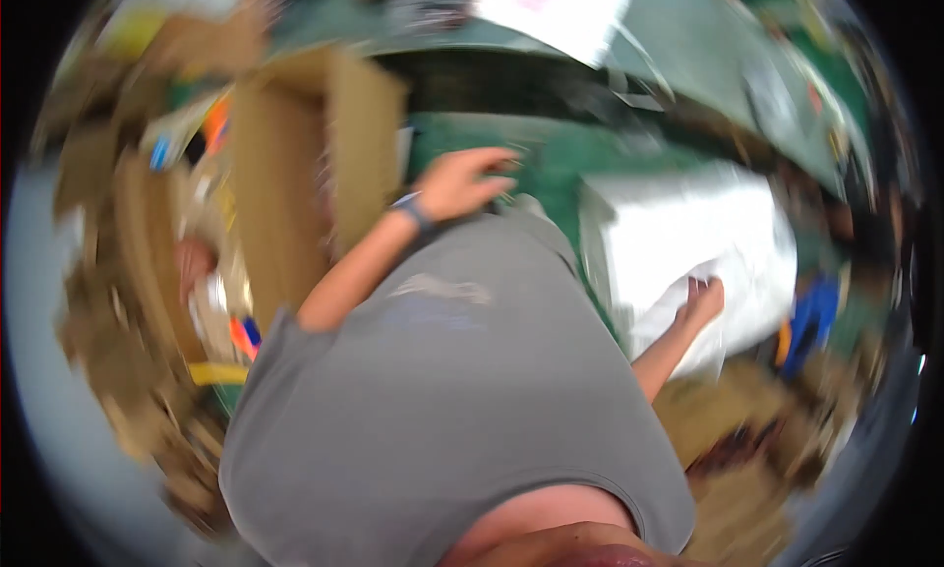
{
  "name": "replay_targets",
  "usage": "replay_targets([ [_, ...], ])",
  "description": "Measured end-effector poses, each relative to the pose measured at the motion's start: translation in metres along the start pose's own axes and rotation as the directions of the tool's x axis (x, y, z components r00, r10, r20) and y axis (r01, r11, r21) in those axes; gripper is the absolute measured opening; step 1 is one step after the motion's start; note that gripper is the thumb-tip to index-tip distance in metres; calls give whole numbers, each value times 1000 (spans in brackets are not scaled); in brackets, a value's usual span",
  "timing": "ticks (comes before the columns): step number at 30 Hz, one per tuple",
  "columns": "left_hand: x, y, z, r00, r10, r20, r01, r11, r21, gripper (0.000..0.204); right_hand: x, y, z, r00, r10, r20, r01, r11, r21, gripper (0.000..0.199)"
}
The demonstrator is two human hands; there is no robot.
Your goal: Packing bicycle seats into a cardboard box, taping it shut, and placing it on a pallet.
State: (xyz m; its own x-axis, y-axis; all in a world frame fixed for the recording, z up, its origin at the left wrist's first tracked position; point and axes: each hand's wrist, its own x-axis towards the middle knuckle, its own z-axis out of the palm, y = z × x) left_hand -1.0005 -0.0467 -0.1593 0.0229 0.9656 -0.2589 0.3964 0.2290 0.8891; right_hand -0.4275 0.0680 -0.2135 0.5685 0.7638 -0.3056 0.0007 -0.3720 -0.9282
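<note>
My left hand (462, 183), with a dark band at its wrist, hovers over a green surface (560, 159) in front of my body. Its fingers and thumb are apart, and I see nothing between them. At my right side, the fingers of my right hand (705, 299) are curled closed at the near part of a large shiny white plastic bag (703, 223). A fold of the white sheet lies around these fingers and seems gripped by them. Motion blur smears both hands, and what fills the bag is hidden.
An open cardboard box (280, 164) stands left of my left hand. Further left, a container holds brightly coloured packets (216, 124). A white sheet (551, 11) lies on the green table (678, 36) ahead. Blue cloth (814, 316) lies right of the bag; brown cardboard (728, 410) lies below.
</note>
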Motion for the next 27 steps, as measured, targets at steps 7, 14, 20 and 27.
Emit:
replay_targets([
  [7,-80,18,-76,760,102,-642,-493,734,-468,93,-387,-115,377,51,-95,994,-87,991,99,23],
  [14,-349,-288,-94,-147,-849,-508,-224,528,-819,34,-547,-12,595,-947,3,320,314,-181,932,73],
  [20,-530,-380,97,-722,-422,-548,354,455,-817,37,-533,69,734,-825,197,530,431,-388,815,57],
  [27,-436,-343,-13,-613,-307,-728,784,-121,-609,63,-317,16,844,147,-513,846,988,42,-147,79],
])
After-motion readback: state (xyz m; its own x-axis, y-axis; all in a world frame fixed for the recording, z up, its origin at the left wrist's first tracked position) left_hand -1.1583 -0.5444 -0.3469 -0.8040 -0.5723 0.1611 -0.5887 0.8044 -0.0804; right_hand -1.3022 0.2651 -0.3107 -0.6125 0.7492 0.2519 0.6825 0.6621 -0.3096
